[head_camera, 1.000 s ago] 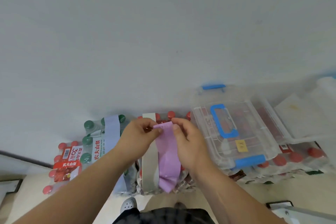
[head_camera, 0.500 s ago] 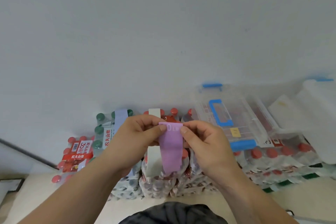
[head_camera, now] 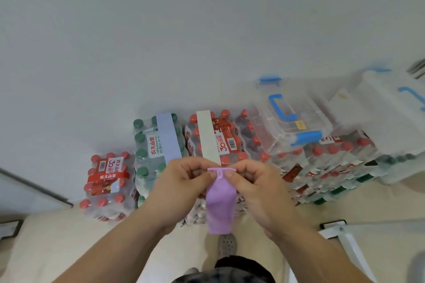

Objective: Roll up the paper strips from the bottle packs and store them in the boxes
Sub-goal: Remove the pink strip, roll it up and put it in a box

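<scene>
A purple paper strip (head_camera: 221, 204) hangs between my hands, its top end curled into a small roll. My left hand (head_camera: 181, 181) and my right hand (head_camera: 257, 186) both pinch that top end with thumb and fingers. Behind them, a pale blue strip (head_camera: 167, 135) lies over a green-capped bottle pack (head_camera: 147, 151). A cream strip (head_camera: 208, 136) lies over a red-capped pack (head_camera: 230, 142). A clear box with blue handle (head_camera: 289, 122) sits closed on packs to the right.
Another red-capped pack (head_camera: 105, 181) stands at the left. More packs (head_camera: 333, 167) are stacked at the right under a white box with blue handle (head_camera: 395, 112). A white wall rises behind. My shoe (head_camera: 226, 246) shows on the beige floor below.
The strip's top end has been curled over into a small roll. My hands have dropped lower and nearer to me, and the strip hangs shorter.
</scene>
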`<state>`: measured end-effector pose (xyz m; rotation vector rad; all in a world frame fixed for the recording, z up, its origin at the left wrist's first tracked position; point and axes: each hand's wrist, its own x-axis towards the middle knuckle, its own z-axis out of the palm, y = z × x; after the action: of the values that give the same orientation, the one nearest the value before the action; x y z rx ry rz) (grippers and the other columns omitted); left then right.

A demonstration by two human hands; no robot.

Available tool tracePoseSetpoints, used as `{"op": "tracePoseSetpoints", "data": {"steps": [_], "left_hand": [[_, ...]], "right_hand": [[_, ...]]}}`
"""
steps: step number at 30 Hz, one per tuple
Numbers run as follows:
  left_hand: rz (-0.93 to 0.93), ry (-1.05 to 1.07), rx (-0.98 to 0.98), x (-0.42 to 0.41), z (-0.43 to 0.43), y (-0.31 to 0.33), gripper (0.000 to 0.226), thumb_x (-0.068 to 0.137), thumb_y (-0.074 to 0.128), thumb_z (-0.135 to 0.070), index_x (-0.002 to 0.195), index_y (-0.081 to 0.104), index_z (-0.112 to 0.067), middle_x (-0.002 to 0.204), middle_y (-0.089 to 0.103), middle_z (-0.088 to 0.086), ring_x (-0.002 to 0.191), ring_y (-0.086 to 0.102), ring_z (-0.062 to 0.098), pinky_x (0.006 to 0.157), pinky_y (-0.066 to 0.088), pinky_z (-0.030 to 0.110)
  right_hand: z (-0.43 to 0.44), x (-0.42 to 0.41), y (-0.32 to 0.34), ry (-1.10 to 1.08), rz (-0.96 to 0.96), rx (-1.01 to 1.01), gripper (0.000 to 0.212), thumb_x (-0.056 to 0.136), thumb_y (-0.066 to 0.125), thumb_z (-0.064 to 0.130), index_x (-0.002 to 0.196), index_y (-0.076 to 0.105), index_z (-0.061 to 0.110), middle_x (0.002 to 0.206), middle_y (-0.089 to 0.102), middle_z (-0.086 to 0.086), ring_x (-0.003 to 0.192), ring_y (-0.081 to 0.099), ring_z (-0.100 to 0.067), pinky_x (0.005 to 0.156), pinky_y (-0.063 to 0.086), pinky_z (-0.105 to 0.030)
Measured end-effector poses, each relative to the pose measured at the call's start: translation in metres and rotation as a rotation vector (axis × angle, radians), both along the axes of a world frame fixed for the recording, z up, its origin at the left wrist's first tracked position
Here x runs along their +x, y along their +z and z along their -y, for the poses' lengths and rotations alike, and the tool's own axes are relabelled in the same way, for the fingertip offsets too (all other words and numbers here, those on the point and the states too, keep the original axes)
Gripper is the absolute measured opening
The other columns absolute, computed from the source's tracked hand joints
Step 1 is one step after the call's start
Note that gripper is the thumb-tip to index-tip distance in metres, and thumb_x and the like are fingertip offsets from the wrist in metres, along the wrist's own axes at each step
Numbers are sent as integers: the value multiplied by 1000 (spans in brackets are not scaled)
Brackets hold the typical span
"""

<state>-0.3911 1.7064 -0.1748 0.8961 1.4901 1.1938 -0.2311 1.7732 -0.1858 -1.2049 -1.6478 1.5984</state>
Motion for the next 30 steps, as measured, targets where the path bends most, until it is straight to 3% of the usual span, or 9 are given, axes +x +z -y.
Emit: {"op": "tracePoseSetpoints", "data": {"steps": [3,5,8,10,14,18,22,27,30], "left_hand": [[-22,72,-29,-4,13,-9,12,91,67,-10,92,77,-16,85,72,22,76,66,38,70,56,42],[-42,83,-26,-3,21,-11,13,90,68,-7,87,77,-16,82,70,26,68,60,31,65,51,39],[-52,52,-6,-1,35,-9,17,89,67,-1,85,78,-14,80,72,23,69,65,34,65,53,38],[-21,53,14,2,44,-7,17,90,66,-1,86,78,-13,83,72,21,79,68,39,69,58,45],[17,78,55,8,57,-8,16,90,66,-1,86,78,-12,80,73,21,77,67,42,69,56,54],[106,104,69,12,63,-10,14,89,66,0,86,77,-9,74,73,17,62,64,21,59,52,33],[102,119,55,11,62,-11,12,87,68,-1,79,76,-5,67,70,13,54,57,13,50,45,20],[94,134,12,12,59,-13,16,83,68,7,78,76,-5,70,73,15,59,62,14,53,48,22],[70,128,21,15,56,-13,17,84,67,8,79,76,-6,75,75,16,67,67,23,63,54,34]], "right_hand": [[18,-10,-6,-27,-39,-47,9,92,72,10,90,77,17,84,77,-15,76,70,-22,74,56,-39],[27,-11,-9,-23,-51,-61,11,91,72,9,88,75,20,81,73,-22,73,65,-23,72,53,-40],[38,-4,-10,-6,-79,-125,26,92,67,0,78,74,21,70,71,-5,67,64,-12,64,51,-25],[45,2,-5,34,-138,-165,27,91,67,-2,78,74,21,70,70,-3,66,63,-12,61,50,-21],[49,10,0,118,-174,-116,21,85,65,1,81,74,19,62,62,2,61,56,-11,61,49,-23],[49,12,4,106,-99,-52,24,91,65,-4,81,73,16,66,63,0,65,58,-13,63,50,-27],[52,12,2,144,-68,9,17,92,68,0,85,73,15,69,63,-8,66,56,-20,64,51,-34],[48,16,-2,155,-33,20,16,89,72,-1,85,75,14,67,61,-5,64,55,-18,64,51,-36],[47,18,-1,134,-35,28,9,85,76,9,84,78,17,75,72,-7,69,63,-28,68,57,-42]]}}
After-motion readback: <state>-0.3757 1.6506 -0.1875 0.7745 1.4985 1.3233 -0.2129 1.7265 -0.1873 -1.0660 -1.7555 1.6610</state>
